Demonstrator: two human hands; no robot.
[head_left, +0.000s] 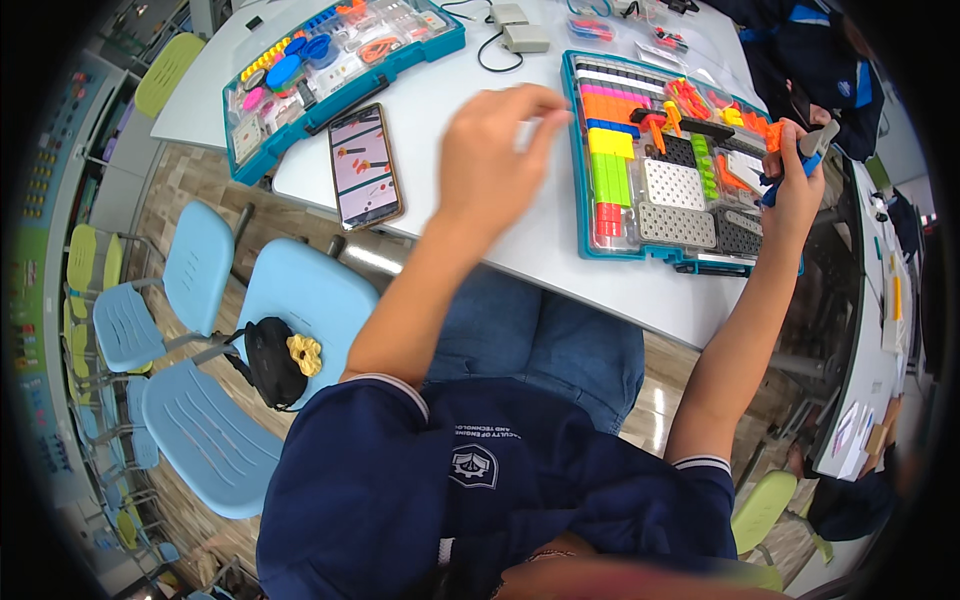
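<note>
Above the white table (pixel 530 238), the blurred left hand (pixel 495 150) curls thumb toward forefinger, whether pinching anything I cannot tell; the right hand (pixel 797 185) clasps half-hidden blue-handled pliers (pixel 813 147) and an orange piece (pixel 773 135) over a teal case's (pixel 580 190) right edge. That case holds coloured pieces (pixel 610 180); a second case (pixel 425 52), cut off above, holds round blue parts (pixel 285 72).

Navy shirt (pixel 370 500), blue jeans (pixel 545 335)

Short sleeves (pixel 340 450), white-trimmed cuffs (pixel 703 461). Chest: white shield-shaped crest (pixel 473 466), small white lettering (pixel 487 431) next to it. Jeans denim, mid-blue, creased. Thin reddish strand (pixel 551 553) by the neck, too small to make out.
</note>
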